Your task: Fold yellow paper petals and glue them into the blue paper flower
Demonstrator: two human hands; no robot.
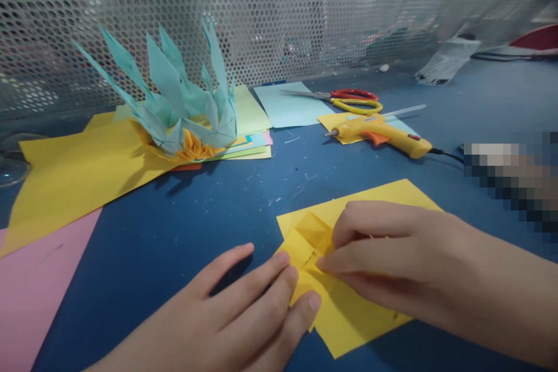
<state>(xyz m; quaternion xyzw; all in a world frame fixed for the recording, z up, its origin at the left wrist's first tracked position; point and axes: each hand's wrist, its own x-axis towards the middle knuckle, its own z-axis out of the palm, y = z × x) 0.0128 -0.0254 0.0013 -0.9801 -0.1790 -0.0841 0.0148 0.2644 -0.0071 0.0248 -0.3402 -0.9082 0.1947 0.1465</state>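
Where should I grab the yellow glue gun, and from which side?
Probably by its handle, reaching in from the near right. The handle slants that way, while the metal nozzle points left, away from your fingers. Keep clear of the black cord at the handle's end.

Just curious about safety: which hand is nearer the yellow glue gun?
The right hand. It is below the glue gun in the picture, touching the folded yellow paper; the left hand is farther off, below and left of the gun.
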